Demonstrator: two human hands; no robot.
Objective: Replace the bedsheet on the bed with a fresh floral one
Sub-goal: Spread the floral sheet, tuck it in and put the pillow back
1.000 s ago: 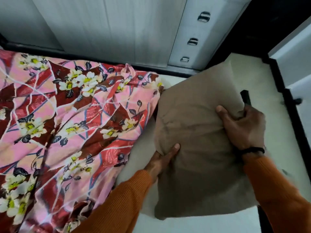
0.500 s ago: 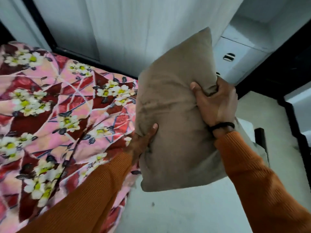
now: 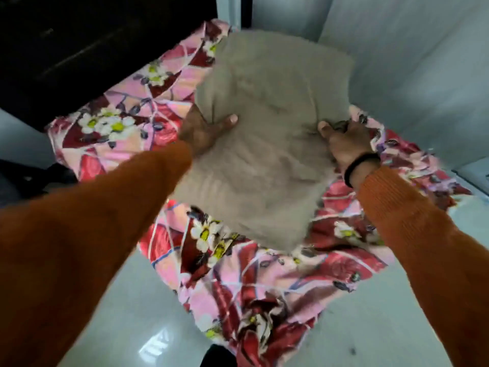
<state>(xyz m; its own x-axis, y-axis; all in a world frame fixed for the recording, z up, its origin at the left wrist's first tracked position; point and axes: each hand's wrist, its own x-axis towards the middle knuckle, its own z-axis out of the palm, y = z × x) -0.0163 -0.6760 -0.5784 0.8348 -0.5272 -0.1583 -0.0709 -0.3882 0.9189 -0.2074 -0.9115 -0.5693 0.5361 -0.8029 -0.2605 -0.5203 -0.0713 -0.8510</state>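
A tan pillow (image 3: 267, 133) lies over the pink and red floral sheet (image 3: 238, 282) that covers the bed. My left hand (image 3: 203, 128) grips the pillow's left edge, thumb on top and fingers hidden beneath. My right hand (image 3: 344, 141) grips its right edge, thumb pressed into the fabric. Both arms wear orange sleeves, and a black band circles the right wrist. The sheet hangs over the near corner of the bed toward the floor.
A dark headboard or furniture piece (image 3: 92, 49) stands at the upper left. A pale wall (image 3: 410, 62) rises on the right. Glossy white floor (image 3: 132, 327) lies below the bed corner on both sides.
The pillow has gone from held upright beside the bed to lying over the floral sheet. Both hands kept their grip on its edges, and my view turned toward the bed's head end.
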